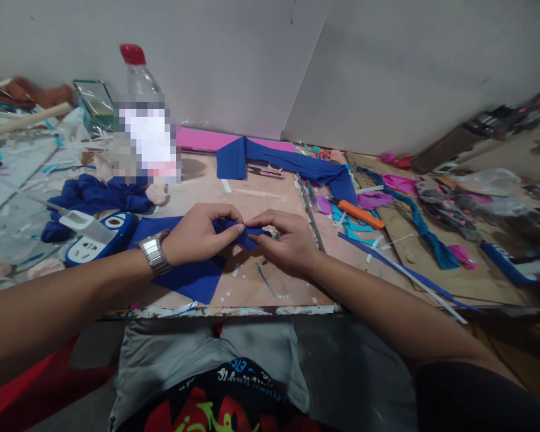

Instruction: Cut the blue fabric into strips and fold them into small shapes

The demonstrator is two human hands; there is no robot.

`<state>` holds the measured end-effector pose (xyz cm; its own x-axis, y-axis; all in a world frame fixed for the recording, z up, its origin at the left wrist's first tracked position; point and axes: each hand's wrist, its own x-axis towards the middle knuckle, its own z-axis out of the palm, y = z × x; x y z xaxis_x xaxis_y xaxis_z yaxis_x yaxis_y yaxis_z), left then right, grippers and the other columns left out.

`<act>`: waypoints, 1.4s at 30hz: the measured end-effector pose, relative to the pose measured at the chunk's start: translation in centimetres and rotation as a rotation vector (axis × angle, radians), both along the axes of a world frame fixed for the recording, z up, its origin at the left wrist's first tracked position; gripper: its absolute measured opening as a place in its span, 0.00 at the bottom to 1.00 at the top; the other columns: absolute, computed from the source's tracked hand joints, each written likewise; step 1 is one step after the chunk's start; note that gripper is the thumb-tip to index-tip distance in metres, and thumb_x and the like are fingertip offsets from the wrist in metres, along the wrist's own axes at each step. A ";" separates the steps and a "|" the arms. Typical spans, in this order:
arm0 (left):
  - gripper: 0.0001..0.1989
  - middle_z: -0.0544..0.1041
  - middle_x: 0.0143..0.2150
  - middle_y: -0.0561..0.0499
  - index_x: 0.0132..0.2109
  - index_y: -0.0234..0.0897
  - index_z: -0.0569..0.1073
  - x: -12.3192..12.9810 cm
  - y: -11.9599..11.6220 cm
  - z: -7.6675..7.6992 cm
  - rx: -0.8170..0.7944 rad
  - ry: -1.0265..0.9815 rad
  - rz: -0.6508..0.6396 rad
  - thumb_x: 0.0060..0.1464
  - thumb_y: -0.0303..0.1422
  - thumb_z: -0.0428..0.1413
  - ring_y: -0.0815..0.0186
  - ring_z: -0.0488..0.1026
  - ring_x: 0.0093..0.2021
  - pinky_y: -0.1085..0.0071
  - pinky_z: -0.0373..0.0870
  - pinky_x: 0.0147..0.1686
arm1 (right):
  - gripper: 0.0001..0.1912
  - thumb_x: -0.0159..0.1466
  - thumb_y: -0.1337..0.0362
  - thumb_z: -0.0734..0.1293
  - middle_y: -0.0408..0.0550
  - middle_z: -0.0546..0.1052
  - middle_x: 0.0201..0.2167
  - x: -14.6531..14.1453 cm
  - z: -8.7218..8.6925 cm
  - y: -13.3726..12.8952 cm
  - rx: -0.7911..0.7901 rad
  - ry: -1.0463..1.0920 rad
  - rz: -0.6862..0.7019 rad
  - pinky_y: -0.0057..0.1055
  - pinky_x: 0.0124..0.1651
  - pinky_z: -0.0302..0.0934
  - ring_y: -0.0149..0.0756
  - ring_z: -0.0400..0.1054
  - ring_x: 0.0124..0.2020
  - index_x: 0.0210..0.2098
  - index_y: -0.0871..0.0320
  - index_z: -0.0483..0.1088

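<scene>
Both hands meet over the middle of the worktable (198, 180), pinching a folded piece of blue fabric (247, 240). My left hand (207, 231), with a metal-banded watch (155, 252) on its wrist, grips the fabric from the left between thumb and fingers. From the right, my right hand (285, 240) holds the same piece in its fingertips, partly hiding it. Beneath my left hand a flat blue cloth (198, 282) lies on the board near the front edge; whether it joins the held piece I cannot tell.
A red-capped bottle (141, 84) stands behind. Small scissors (265, 173) lie by a long blue strip (292, 162). Right of my hands are an orange cutter (361, 214) and fabric scraps. Crumpled blue cloth (99, 198) and a blue-white power strip (101, 239) sit left.
</scene>
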<state>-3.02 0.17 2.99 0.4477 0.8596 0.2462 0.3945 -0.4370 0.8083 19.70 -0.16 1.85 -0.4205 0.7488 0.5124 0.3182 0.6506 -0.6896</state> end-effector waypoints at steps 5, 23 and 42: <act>0.10 0.83 0.36 0.51 0.39 0.36 0.81 0.1 0.0 0.0 0.029 -0.004 0.008 0.61 0.37 0.59 0.64 0.78 0.36 0.68 0.70 0.40 | 0.09 0.64 0.71 0.73 0.47 0.86 0.39 0.2 -0.3 0.3 0.078 0.001 0.009 0.32 0.45 0.74 0.35 0.80 0.39 0.42 0.55 0.82; 0.12 0.84 0.37 0.49 0.40 0.37 0.81 0.3 -0.2 0.1 0.059 -0.006 -0.002 0.63 0.40 0.59 0.63 0.79 0.37 0.67 0.72 0.42 | 0.09 0.67 0.68 0.71 0.46 0.86 0.39 0.7 -0.4 0.4 0.154 -0.019 0.027 0.33 0.45 0.75 0.35 0.81 0.40 0.44 0.53 0.82; 0.11 0.83 0.40 0.49 0.42 0.36 0.79 0.3 -0.3 0.1 0.062 -0.017 -0.009 0.64 0.40 0.58 0.63 0.78 0.40 0.67 0.72 0.45 | 0.05 0.68 0.66 0.72 0.47 0.86 0.38 0.8 -0.3 0.4 0.179 -0.033 0.005 0.33 0.45 0.75 0.35 0.81 0.39 0.43 0.53 0.82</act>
<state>-2.74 -0.09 3.10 0.4508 0.8382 0.3068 0.3768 -0.4903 0.7859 20.48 0.23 1.56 -0.4430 0.6444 0.6232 0.3353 0.7638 -0.5515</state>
